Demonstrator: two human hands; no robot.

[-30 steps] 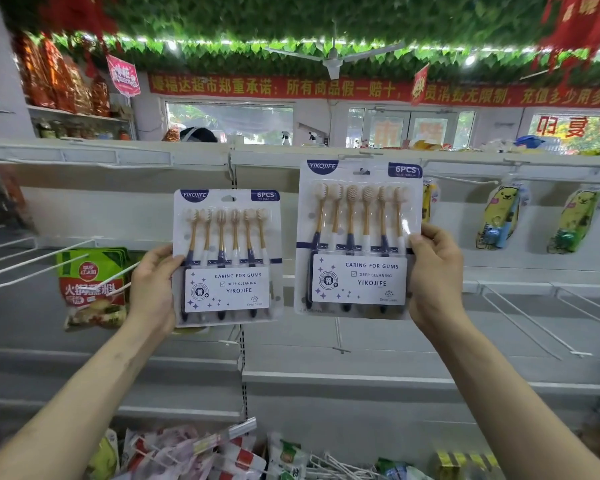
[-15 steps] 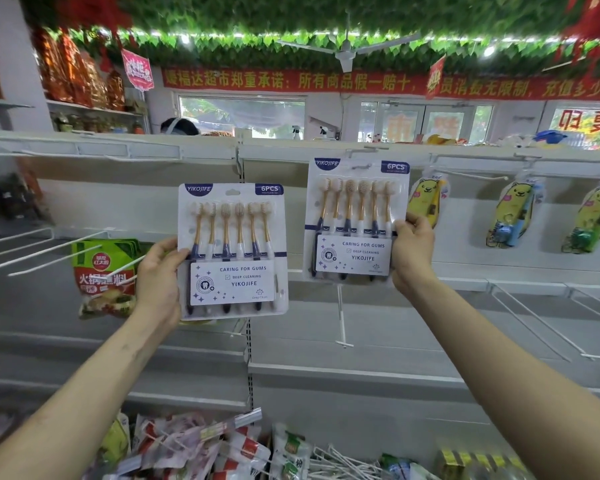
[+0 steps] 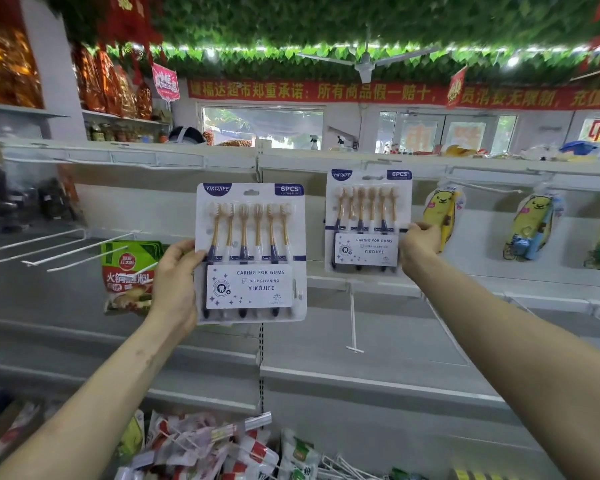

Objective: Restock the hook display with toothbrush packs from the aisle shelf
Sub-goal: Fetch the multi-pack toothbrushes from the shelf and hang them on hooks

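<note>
I hold two white six-brush toothbrush packs marked YIKOJIFE. My left hand (image 3: 177, 282) grips the left edge of the nearer pack (image 3: 252, 252), held upright in front of the shelf's centre post. My right hand (image 3: 418, 245) pinches the right edge of the farther pack (image 3: 368, 220), raised against the back panel with its top at the upper hook rail (image 3: 378, 164). I cannot tell whether its hang hole sits on a hook. A bare white hook (image 3: 353, 317) juts out just below that pack.
Yellow cartoon-bear packs (image 3: 440, 213) (image 3: 534, 226) hang right of the raised pack. A green and red sauce bag (image 3: 129, 275) hangs among bare hooks (image 3: 63, 251) at left. Loose packets fill a bin (image 3: 205, 448) at the bottom. Another person's head (image 3: 186, 135) shows beyond the shelf top.
My right hand has carried its pack farther away and up toward the top rail. My left hand with its pack has stayed about level, and my view has drifted left.
</note>
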